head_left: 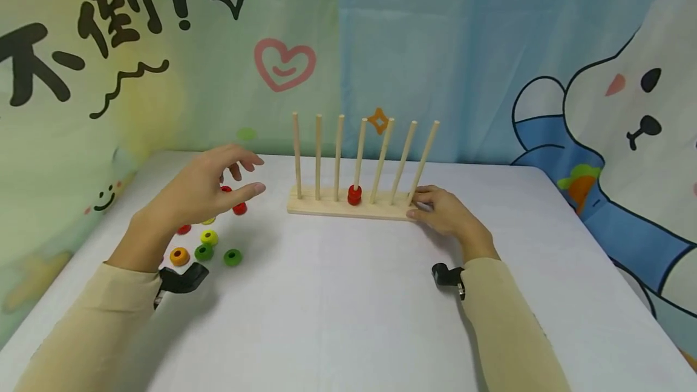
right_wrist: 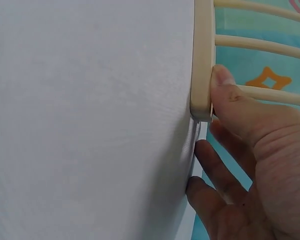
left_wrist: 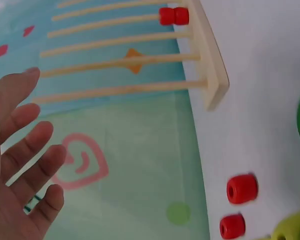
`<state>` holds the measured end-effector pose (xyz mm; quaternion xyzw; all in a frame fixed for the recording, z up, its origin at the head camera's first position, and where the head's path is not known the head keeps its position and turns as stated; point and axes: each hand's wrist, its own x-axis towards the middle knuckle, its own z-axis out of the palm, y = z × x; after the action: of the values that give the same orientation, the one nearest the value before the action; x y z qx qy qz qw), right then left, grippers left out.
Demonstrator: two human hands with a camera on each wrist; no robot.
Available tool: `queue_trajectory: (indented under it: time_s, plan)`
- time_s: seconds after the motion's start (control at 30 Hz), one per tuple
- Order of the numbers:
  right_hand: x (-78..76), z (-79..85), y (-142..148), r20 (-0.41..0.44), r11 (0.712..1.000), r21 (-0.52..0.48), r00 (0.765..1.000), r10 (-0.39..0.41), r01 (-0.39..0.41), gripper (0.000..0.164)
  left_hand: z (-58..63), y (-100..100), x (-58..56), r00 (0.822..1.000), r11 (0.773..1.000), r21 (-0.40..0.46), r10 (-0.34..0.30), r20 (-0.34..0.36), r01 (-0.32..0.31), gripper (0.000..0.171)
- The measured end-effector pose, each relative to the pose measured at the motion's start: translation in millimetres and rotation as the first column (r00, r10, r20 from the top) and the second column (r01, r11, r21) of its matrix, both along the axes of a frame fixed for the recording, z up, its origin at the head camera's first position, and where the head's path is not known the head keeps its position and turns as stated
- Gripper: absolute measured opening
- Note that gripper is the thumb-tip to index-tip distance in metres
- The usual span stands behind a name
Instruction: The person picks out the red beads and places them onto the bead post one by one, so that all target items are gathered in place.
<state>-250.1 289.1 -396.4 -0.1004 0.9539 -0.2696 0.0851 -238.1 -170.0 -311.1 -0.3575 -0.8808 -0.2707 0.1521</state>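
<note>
A wooden peg stand point(head_left: 327, 204) with several upright pegs stands toward the back of the table. Two red beads point(head_left: 354, 196) are stacked on its middle peg. My right hand point(head_left: 443, 213) grips the right end of the base, its thumb point(right_wrist: 225, 87) on top beside the last peg. My left hand point(head_left: 212, 183) hovers left of the stand with fingers spread and holds nothing. Beneath and beside it lie loose beads: red beads point(left_wrist: 242, 188), a yellow-green bead point(head_left: 209, 236), green beads point(head_left: 233, 258) and an orange bead point(head_left: 179, 256). The left hand partly hides some of them.
The white tabletop point(head_left: 327, 307) runs under both forearms. Directly behind the table hangs a printed curtain point(head_left: 425, 47). A small black wrist camera point(head_left: 184, 278) sits on the left wrist and another black camera point(head_left: 448, 275) on the right.
</note>
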Motion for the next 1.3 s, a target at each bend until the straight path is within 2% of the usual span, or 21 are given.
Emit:
queue_trajectory:
  time_s: [0.2,0.43,0.57,0.83,1.0,1.2,1.3]
  plan:
    - [-1.5,0.3,-2,0.034,1.0,0.009,0.999,-0.022,0.022,0.052,-2.7,-20,4.1,1.0,1.0,0.002,0.005,0.011,-0.005,0.035]
    - [-2.1,-0.9,1,0.045,1.0,-0.003,0.999,-0.014,0.015,0.055,-7.0,-32,10.4,0.993,0.997,-0.049,0.058,0.101,-0.054,0.039]
    - [-3.6,-2.4,4,0.045,1.0,-0.006,0.999,-0.021,0.021,0.056,-10.5,-36,11.3,0.989,0.995,-0.081,0.075,0.125,-0.065,0.039]
    - [-4.9,-2.6,2,0.031,1.0,-0.006,0.999,-0.018,0.018,0.056,-25.4,-47,3.4,0.975,0.986,-0.14,0.111,0.19,-0.085,0.046]
    - [-4.4,-1.7,3,0.033,1.0,-0.005,0.999,-0.014,0.014,0.056,-37.2,-51,-4.8,0.959,0.983,-0.152,0.135,0.248,-0.099,0.047]
    - [-3.9,-1.8,2,0.029,1.0,-0.005,1.0,-0.008,0.008,0.059,-42.0,-54,-6.9,0.943,0.983,-0.129,0.161,0.292,-0.128,0.047]
    - [-3.0,-0.8,1,0.038,1.0,0.001,0.999,-0.021,0.021,0.061,-45.0,-54,-10.1,0.937,0.981,-0.148,0.167,0.307,-0.126,0.048]
